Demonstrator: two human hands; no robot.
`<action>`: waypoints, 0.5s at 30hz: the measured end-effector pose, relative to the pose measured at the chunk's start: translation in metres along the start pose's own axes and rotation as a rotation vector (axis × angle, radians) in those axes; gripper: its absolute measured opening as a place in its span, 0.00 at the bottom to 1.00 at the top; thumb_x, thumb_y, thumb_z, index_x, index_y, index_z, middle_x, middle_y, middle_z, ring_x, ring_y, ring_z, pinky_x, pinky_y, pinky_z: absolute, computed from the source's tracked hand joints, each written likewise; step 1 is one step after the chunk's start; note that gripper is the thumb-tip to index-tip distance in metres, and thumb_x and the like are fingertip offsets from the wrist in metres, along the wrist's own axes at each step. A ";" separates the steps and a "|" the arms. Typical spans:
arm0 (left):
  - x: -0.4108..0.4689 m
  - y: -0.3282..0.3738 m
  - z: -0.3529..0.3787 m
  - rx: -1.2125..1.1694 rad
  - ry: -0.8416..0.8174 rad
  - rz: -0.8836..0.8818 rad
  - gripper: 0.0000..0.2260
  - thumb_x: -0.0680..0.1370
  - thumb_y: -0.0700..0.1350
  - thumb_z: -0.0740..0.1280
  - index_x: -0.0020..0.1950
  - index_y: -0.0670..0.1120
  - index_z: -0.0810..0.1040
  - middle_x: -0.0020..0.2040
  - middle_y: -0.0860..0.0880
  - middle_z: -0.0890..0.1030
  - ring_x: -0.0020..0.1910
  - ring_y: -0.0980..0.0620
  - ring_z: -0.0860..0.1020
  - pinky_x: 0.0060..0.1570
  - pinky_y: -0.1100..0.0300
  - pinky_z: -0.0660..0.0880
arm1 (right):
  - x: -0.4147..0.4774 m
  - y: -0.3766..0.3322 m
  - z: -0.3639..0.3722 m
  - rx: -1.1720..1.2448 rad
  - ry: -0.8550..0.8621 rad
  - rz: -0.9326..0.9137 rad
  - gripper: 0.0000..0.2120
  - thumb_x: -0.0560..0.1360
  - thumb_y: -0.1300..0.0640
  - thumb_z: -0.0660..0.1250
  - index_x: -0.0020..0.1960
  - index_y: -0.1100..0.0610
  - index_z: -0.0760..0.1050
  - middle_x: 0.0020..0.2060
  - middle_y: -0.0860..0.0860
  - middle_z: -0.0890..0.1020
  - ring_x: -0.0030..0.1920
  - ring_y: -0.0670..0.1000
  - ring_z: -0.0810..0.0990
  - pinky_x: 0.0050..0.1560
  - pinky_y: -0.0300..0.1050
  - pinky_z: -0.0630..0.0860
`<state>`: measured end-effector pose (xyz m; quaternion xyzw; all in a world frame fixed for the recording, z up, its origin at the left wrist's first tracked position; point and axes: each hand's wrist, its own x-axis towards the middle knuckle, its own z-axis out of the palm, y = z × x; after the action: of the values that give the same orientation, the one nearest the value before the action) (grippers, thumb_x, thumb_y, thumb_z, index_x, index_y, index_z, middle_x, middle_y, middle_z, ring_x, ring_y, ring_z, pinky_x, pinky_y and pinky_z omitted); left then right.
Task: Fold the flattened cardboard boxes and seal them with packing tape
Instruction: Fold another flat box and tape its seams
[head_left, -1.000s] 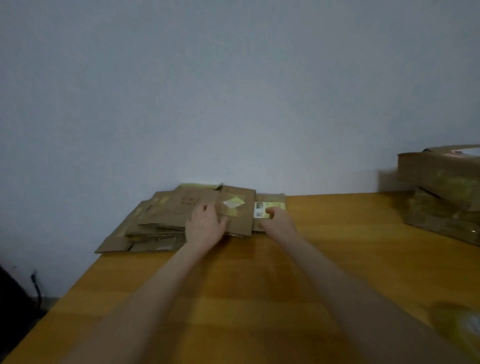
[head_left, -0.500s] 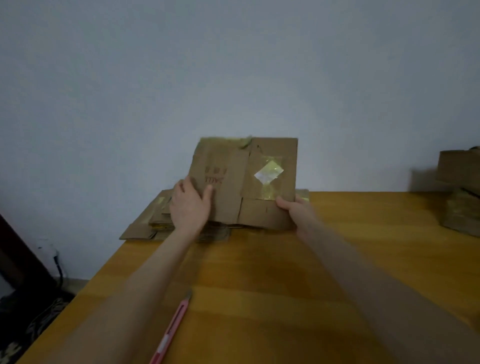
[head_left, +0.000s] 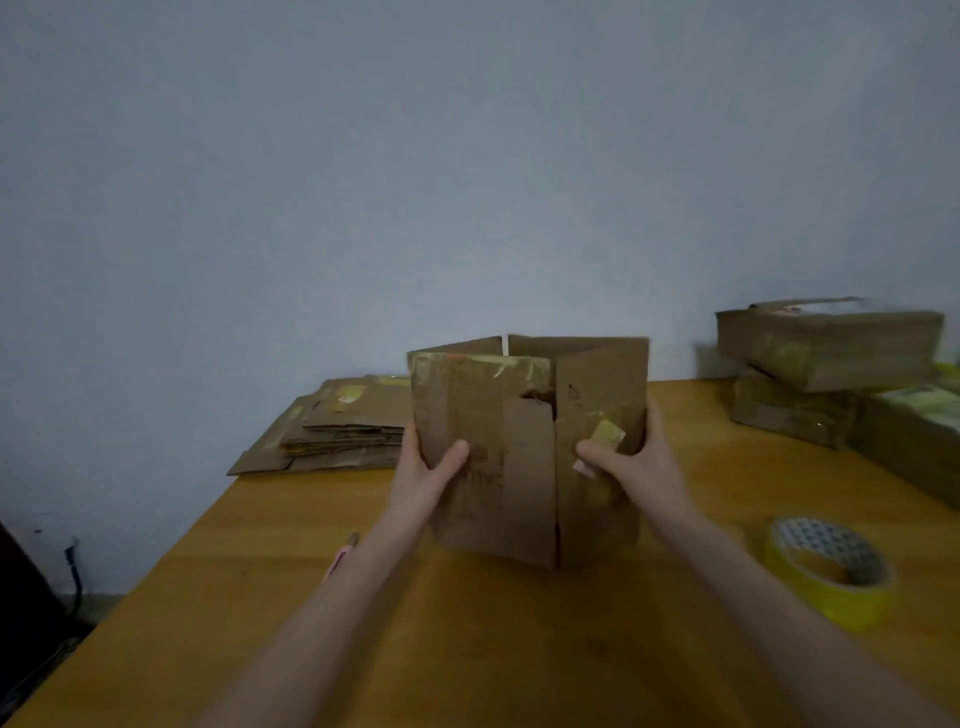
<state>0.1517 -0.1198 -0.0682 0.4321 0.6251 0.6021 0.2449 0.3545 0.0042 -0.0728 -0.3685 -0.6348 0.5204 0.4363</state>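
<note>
Stack of flats (head_left: 343, 431): lies at the far left of the table (head_left: 467, 649), against the wall, well apart from the hands.
Cutter (head_left: 340, 556): pink, on the table just beside the left forearm, which hides part of it.
Left hand (head_left: 426, 467): clasps the left edge of the box (head_left: 519, 457), thumb on the near face, fingers behind it.
Box position: upright between both hands over the middle of the table, partly opened into a tube, top open. I cannot tell whether its lower edge touches the wood.
Box handling: I judge it light and worn. The panels look stiff and the creases loose. Old tape (head_left: 483, 364) across the top makes that part slick, and a tear sits by the middle seam. I would hold it at the side edges, away from the tear, and squeeze gently.
Right hand (head_left: 634, 462): grips the right edge, thumb on the near face, fingers round the back.
Tape roll (head_left: 826, 566): yellow, lying flat on the table near the right forearm.
Sealed boxes (head_left: 826, 343): piled at the far right.
</note>
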 end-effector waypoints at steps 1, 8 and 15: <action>-0.004 0.000 0.003 -0.007 0.004 -0.007 0.42 0.67 0.56 0.71 0.76 0.51 0.55 0.66 0.52 0.71 0.64 0.53 0.72 0.64 0.53 0.72 | -0.007 0.000 0.000 -0.020 -0.017 -0.007 0.56 0.57 0.43 0.77 0.77 0.48 0.51 0.69 0.50 0.69 0.67 0.55 0.70 0.66 0.59 0.70; -0.014 0.004 0.001 0.061 -0.126 0.011 0.47 0.62 0.60 0.77 0.75 0.52 0.59 0.66 0.54 0.73 0.62 0.57 0.74 0.59 0.59 0.74 | -0.015 -0.010 -0.015 -0.045 -0.230 -0.089 0.47 0.69 0.45 0.72 0.77 0.41 0.44 0.71 0.45 0.64 0.63 0.46 0.71 0.62 0.41 0.67; -0.016 0.037 -0.001 0.012 0.056 0.234 0.40 0.66 0.49 0.76 0.73 0.61 0.60 0.62 0.63 0.72 0.59 0.65 0.74 0.56 0.64 0.74 | -0.019 -0.036 -0.020 -0.164 -0.286 -0.256 0.50 0.50 0.23 0.69 0.66 0.25 0.49 0.72 0.38 0.54 0.69 0.44 0.59 0.60 0.38 0.65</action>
<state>0.1682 -0.1371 -0.0358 0.4867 0.5807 0.6345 0.1527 0.3791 -0.0135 -0.0390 -0.2413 -0.7722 0.4543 0.3729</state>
